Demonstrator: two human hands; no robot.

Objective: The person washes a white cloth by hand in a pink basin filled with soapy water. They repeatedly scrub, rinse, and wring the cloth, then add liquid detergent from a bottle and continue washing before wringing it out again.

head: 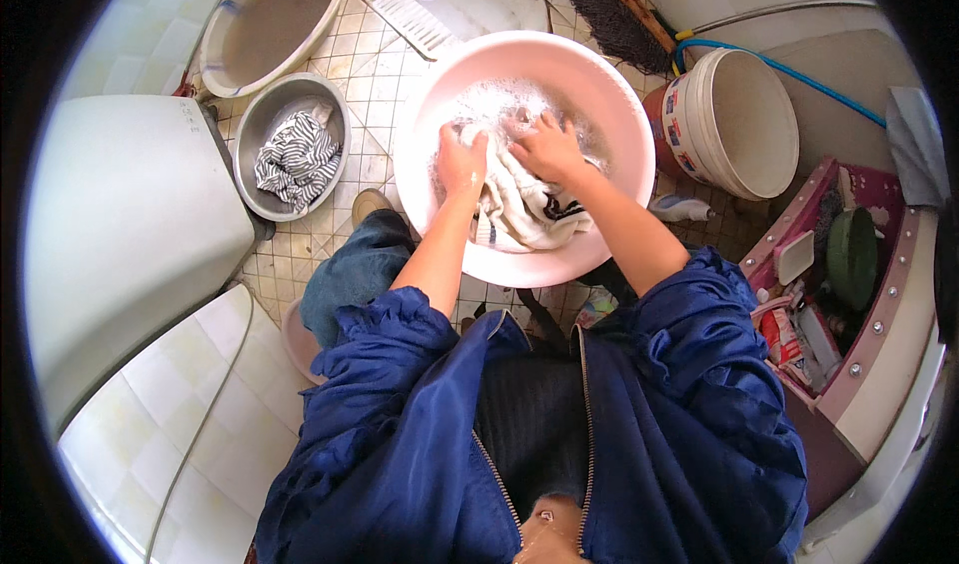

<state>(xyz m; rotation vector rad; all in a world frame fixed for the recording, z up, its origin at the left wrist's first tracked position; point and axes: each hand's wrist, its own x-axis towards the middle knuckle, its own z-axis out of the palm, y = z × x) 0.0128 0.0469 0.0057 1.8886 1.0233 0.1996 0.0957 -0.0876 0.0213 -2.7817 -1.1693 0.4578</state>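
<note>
A pink plastic basin (633, 114) stands before me, holding sudsy, cloudy water (502, 96). In it lies a wet, bunched white cloth (524, 197) with dark trim. At the basin's left side, my left hand (462, 161) grips a fold of this cloth between thumb and fingers. My right hand (551, 148) rests on the cloth's upper right part, back up and fingers stretched toward the suds. Whether its fingers pinch any fabric is hidden. Foam covers the far part of the water and some of the cloth.
A metal basin (247, 182) with striped cloth (298, 161) sits left, near a larger tub (217, 69) of murky water. Behind is a squat toilet (487, 2). An upright-looking mop head (610, 17), tilted bucket (753, 126), blue hose (794, 73) and cluttered pink-rimmed shelf (891, 279) are right.
</note>
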